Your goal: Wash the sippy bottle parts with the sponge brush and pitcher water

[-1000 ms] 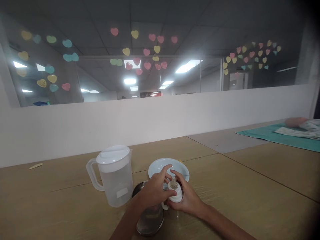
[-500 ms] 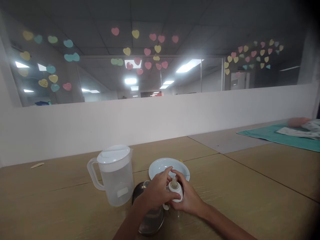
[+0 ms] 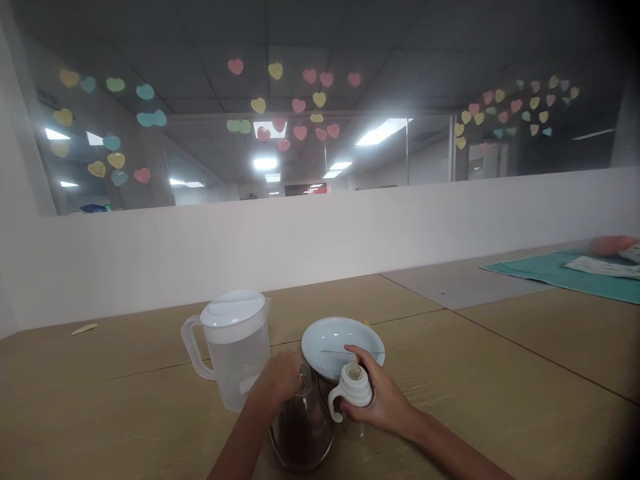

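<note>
My right hand [image 3: 385, 400] is wrapped round a baby bottle [image 3: 356, 390], which has a white collar, a clear teat and a white side handle turned to the left. My left hand [image 3: 281, 379] is closed on a clear, rounded cap [image 3: 305, 381], partly hidden by the fingers. Beneath that hand lies a shiny metal tray [image 3: 303, 440] with a rounded end. Just beyond the bottle sits a pale, shallow bowl [image 3: 320, 333] with a thin straight line across its inside.
A translucent jug [image 3: 233, 360] with a white lid stands left of my left hand. Far right, a teal cloth [image 3: 540, 270] carries a pale patterned cloth and a blurred pinkish shape. A small leaf-like piece [image 3: 84, 329] lies far left. A white wall [image 3: 300, 240] borders the table.
My left hand has come away from the bottle and moved left over the tray, with the clear cap now in it. The bottle's handle has come into fuller view in my right hand.
</note>
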`<state>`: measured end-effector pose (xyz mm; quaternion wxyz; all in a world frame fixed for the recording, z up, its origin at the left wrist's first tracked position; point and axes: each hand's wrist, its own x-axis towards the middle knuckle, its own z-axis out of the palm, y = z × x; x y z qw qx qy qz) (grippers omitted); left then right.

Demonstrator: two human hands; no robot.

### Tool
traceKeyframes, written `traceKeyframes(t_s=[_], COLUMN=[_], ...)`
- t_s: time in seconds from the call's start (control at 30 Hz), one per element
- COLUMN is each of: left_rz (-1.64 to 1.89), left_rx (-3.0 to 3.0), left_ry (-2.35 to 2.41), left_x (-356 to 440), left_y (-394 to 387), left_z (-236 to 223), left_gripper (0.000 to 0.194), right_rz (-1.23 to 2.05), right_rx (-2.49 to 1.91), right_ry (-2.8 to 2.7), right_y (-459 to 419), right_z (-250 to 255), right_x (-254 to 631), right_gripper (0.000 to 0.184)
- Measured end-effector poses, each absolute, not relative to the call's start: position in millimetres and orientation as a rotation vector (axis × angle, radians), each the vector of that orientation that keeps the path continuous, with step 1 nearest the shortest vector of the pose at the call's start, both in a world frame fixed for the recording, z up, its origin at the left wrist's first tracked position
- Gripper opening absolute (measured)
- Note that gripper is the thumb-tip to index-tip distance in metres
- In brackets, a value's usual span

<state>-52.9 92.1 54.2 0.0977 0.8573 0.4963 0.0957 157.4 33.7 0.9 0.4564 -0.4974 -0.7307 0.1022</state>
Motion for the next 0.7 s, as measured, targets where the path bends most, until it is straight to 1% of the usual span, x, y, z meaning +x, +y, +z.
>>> traceKeyframes(t_s=[0.07, 0.13, 0.23, 0.3, 0.37, 0.47, 0.57, 0.7], left_rz=[0.180, 0.168, 0.196, 0.311, 0.531, 0.795, 0.753, 0.522], left_rx=[2.561, 2.558, 2.575, 2.620, 2.670, 2.662, 2.648, 2.701], left_ry=[1.664, 1.718, 1.778, 1.833, 1.842, 1.529, 1.201, 1.132], left_x=[-46.6, -41.7, -42.9, -47.1, -49.4, -43.8, -29.1, -10.7], left_y=[93.3, 92.7, 86.4, 77.0, 63.5, 40.7, 24.2, 19.7], left_z=[48.5, 49.1, 65.2, 83.4, 102.2, 119.5, 117.5, 101.3], left_gripper=[0.027, 0.022, 0.017, 0.019, 0.027, 0.038, 0.045, 0.046], right_rz=[0.253, 0.265, 0.302, 0.332, 0.351, 0.371, 0.380, 0.308], right_rx=[-1.234, -1.241, -1.254, -1.262, -1.257, -1.208, -1.135, -1.139], right_ry=[-1.801, -1.805, -1.808, -1.807, -1.801, -1.782, -1.776, -1.788], right_y=[34.2, 34.1, 33.7, 33.9, 34.5, 35.5, 35.4, 33.8], right_z=[0.2, 0.2, 0.2, -0.4, -1.9, -4.9, -6.9, -7.7], right_x=[157.9, 158.3, 158.9, 159.3, 159.7, 159.9, 159.5, 158.6], right_gripper=[0.080, 0.081, 0.088, 0.095, 0.100, 0.107, 0.113, 0.109])
